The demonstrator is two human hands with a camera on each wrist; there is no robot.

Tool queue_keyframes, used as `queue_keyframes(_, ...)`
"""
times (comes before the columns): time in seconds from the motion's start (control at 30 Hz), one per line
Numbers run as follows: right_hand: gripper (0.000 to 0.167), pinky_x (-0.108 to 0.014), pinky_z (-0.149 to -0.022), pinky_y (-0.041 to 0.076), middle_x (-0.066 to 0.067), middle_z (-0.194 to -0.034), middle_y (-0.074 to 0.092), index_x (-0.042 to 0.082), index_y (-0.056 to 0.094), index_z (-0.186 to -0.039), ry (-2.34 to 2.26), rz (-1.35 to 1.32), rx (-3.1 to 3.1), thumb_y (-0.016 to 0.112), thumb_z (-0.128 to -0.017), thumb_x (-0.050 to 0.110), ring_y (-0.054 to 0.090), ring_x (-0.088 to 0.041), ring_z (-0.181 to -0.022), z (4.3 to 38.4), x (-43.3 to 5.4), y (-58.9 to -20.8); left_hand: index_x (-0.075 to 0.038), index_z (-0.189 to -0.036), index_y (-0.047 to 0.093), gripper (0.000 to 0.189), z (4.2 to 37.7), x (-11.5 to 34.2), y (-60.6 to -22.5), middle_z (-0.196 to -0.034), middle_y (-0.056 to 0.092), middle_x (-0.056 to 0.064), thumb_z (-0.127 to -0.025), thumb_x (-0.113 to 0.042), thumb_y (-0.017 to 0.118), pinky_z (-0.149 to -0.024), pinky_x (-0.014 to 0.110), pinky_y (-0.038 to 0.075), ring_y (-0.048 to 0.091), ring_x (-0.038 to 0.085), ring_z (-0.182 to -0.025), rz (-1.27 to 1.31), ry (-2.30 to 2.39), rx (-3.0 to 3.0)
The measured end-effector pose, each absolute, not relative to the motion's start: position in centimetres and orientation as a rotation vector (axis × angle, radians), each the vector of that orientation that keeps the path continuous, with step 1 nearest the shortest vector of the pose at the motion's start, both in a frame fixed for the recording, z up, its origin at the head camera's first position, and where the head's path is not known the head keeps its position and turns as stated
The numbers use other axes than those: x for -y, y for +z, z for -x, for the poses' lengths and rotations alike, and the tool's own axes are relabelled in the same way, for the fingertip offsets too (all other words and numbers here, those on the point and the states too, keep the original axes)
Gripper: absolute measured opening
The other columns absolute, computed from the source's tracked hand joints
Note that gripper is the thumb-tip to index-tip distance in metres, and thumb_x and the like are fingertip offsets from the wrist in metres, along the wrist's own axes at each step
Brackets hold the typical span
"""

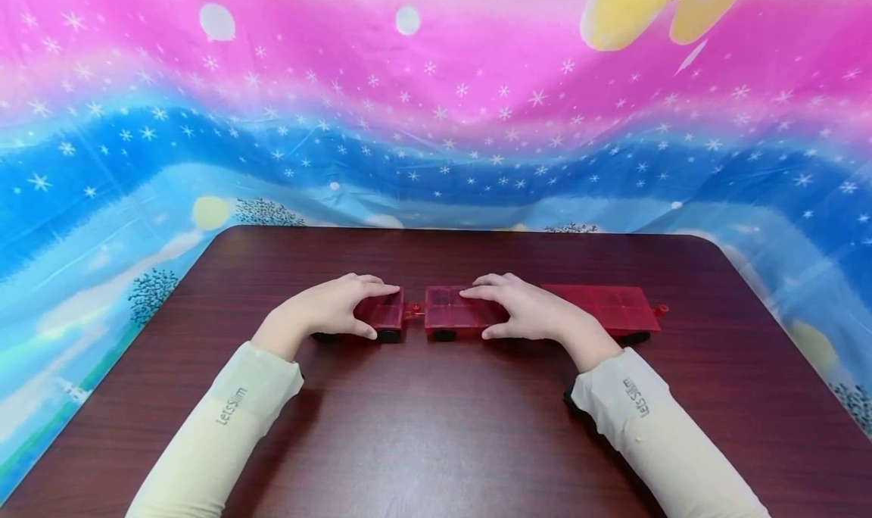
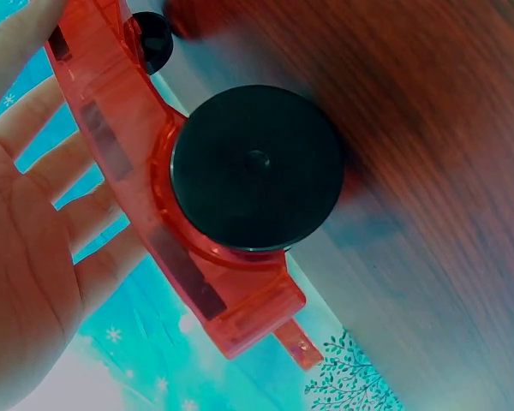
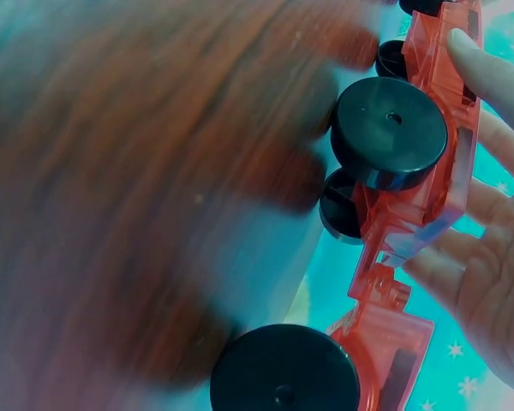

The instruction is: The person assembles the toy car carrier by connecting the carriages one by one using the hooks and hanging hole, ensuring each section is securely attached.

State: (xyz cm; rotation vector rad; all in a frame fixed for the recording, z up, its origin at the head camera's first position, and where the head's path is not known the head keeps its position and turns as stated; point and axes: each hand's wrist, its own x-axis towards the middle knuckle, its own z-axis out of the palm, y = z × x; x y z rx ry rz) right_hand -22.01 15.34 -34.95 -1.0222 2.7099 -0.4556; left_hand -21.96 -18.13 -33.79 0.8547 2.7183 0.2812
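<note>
Three see-through red toy train cars with black wheels stand in a row on the table. My left hand (image 1: 334,306) grips the left car (image 1: 390,310), thumb on the near side and fingers over the far side. The middle car (image 1: 446,306) is held the same way by my right hand (image 1: 527,310). A small red coupling (image 1: 413,310) bridges the gap between these two; whether it is hooked cannot be told. Partly behind my right hand stands the longer right car (image 1: 613,306). In the right wrist view a hitch (image 3: 381,287) links it to the middle car.
The dark wooden table (image 1: 436,427) has rounded far corners. Right behind its far edge hangs a pink and blue cloth (image 1: 436,124) printed with snowflakes. A free coupling (image 1: 661,310) sticks out from the right end of the row.
</note>
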Motion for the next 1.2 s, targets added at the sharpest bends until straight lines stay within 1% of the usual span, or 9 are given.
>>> queue_keyframes(0.23,0.069,-0.053,-0.110,0.043,-0.010,-0.153,0.044,0.022,0.049,-0.148,-0.446,1.004,-2.724,0.078,-0.086,0.032,0.040,-0.033,-0.141,21.5,-16.0,-34.5,-0.021,-0.151,0.045,0.077,21.6,18.5,-33.6,-0.153,0.044,0.013,-0.083,-0.035,0.080,-0.111,0.052,0.042,0.042,0.035,-0.140,-0.831,0.276,-2.728)
queue_keyframes(0.47,0.071,-0.054,-0.108,0.044,-0.008,-0.154,0.043,0.025,0.047,-0.149,-0.454,0.967,-2.772,0.078,-0.086,0.034,0.038,-0.032,-0.143,21.0,-17.7,-34.1,-0.018,-0.150,0.046,0.075,21.1,19.5,-33.4,-0.155,0.042,0.015,-0.085,-0.035,0.078,-0.111,0.054,0.042,0.041,0.037,-0.141,-0.820,0.256,-2.759)
queue_keyframes(0.57,0.071,-0.055,-0.108,0.044,-0.009,-0.154,0.043,0.025,0.047,-0.150,-0.463,0.964,-2.790,0.078,-0.086,0.033,0.037,-0.033,-0.143,20.9,-18.8,-34.0,-0.017,-0.150,0.047,0.075,20.8,20.3,-33.4,-0.154,0.042,0.016,-0.085,-0.035,0.078,-0.110,0.055,0.042,0.042,0.039,-0.140,-0.816,0.252,-2.779)
queue_keyframes(0.77,0.073,-0.059,-0.110,0.040,-0.014,-0.154,0.042,0.021,0.046,-0.150,-0.473,0.925,-2.845,0.078,-0.086,0.033,0.037,-0.037,-0.142,21.0,-21.1,-33.3,-0.014,-0.148,0.049,0.073,20.2,22.2,-33.0,-0.151,0.046,0.018,-0.084,-0.036,0.078,-0.103,0.057,0.048,0.043,0.041,-0.137,-0.788,0.265,-2.833)
queue_keyframes(0.9,0.072,-0.061,-0.110,0.038,-0.015,-0.154,0.042,0.019,0.045,-0.151,-0.463,0.878,-2.886,0.076,-0.088,0.035,0.036,-0.039,-0.143,21.1,-22.7,-32.6,-0.013,-0.148,0.049,0.071,19.8,23.3,-32.2,-0.150,0.047,0.019,-0.086,-0.037,0.076,-0.105,0.059,0.045,0.042,0.042,-0.138,-0.787,0.280,-2.875)
queue_keyframes(1.03,0.070,-0.064,-0.112,0.033,-0.017,-0.153,0.042,0.018,0.045,-0.151,-0.478,0.854,-2.926,0.071,-0.090,0.041,0.035,-0.040,-0.143,20.9,-24.6,-31.9,-0.012,-0.150,0.045,0.073,19.7,24.3,-31.3,-0.154,0.042,0.018,-0.088,-0.040,0.073,-0.109,0.061,0.039,0.035,0.041,-0.143,-0.772,0.290,-2.925)
queue_keyframes(1.2,0.069,-0.067,-0.110,0.030,-0.021,-0.152,0.042,0.015,0.044,-0.150,-0.519,0.843,-2.986,0.070,-0.092,0.040,0.035,-0.044,-0.141,20.7,-27.3,-31.1,-0.015,-0.156,0.033,0.083,20.1,25.2,-30.4,-0.162,0.031,0.015,-0.090,-0.052,0.067,-0.111,0.066,0.033,0.022,0.042,-0.150,-0.747,0.240,-3.018)
